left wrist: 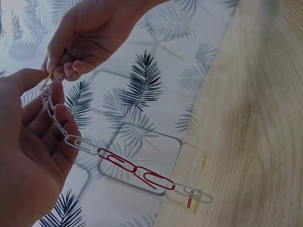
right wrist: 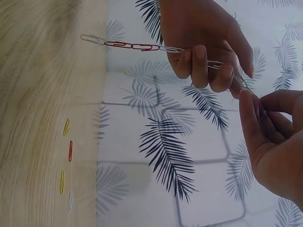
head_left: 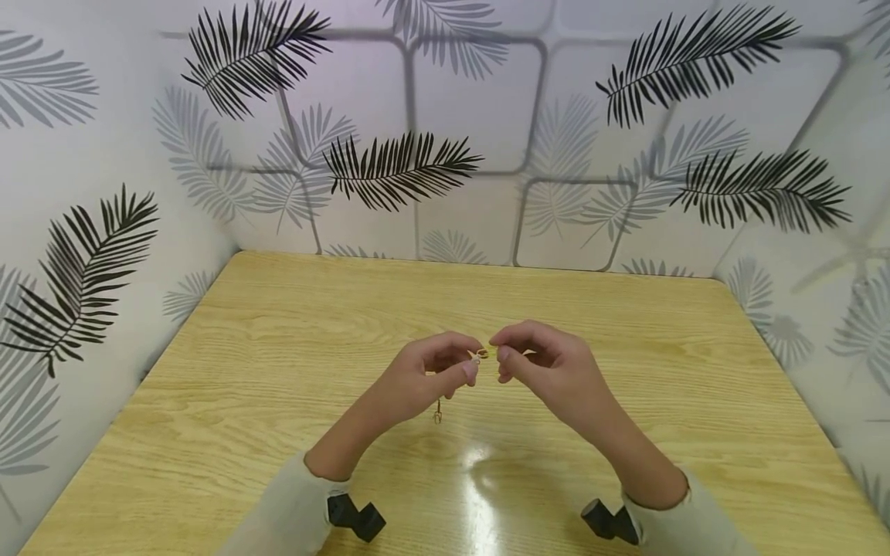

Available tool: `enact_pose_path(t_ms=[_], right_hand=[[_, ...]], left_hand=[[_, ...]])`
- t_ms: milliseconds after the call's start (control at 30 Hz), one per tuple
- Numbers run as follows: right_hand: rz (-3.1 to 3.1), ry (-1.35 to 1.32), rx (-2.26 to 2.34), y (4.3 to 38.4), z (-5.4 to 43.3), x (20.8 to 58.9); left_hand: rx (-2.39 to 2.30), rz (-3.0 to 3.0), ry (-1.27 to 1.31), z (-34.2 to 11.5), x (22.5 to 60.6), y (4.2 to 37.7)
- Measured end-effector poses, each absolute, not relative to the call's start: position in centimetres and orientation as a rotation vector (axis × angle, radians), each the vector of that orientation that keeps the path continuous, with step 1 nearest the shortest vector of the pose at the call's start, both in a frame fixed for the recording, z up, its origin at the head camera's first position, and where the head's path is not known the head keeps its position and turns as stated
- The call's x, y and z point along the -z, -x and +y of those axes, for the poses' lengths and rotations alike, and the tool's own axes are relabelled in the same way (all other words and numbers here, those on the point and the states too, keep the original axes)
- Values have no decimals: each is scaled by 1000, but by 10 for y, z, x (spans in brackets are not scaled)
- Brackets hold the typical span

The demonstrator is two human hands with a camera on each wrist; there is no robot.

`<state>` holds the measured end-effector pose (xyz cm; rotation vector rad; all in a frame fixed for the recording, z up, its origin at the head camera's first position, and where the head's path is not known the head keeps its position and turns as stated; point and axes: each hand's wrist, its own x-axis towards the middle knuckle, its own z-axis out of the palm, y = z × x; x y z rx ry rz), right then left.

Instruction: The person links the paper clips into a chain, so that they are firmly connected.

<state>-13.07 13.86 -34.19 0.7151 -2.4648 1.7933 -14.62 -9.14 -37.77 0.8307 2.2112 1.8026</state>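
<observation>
My left hand [head_left: 424, 378] and right hand [head_left: 545, 361] meet fingertip to fingertip above the table. Between them, the right thumb and fingers pinch a yellow paper clip [left wrist: 49, 77], whose lower end is right at the top link of a paper clip chain [left wrist: 81, 144]. The left thumb and forefinger hold that top end. The chain trails across the left fingers and hangs down: white clips, then two red clips [left wrist: 154, 178], then a white clip [right wrist: 92, 39] at the free end. In the head view the left hand hides most of the chain.
Loose paper clips lie on the wood-grain table [head_left: 278, 309]: a red one [right wrist: 70, 151], a white one [right wrist: 71, 202] and two yellow ones, one of them a yellow clip [right wrist: 62, 182] between these two. Leaf-patterned walls [head_left: 473, 216] enclose the table's back and sides.
</observation>
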Motion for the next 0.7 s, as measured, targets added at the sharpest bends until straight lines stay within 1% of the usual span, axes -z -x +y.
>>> enact_pose_path(t_ms=[700], right_hand=[[-2453,-750,-1694,127,135,342]], left_hand=[[-1844,2220,-874,-85,373,140]])
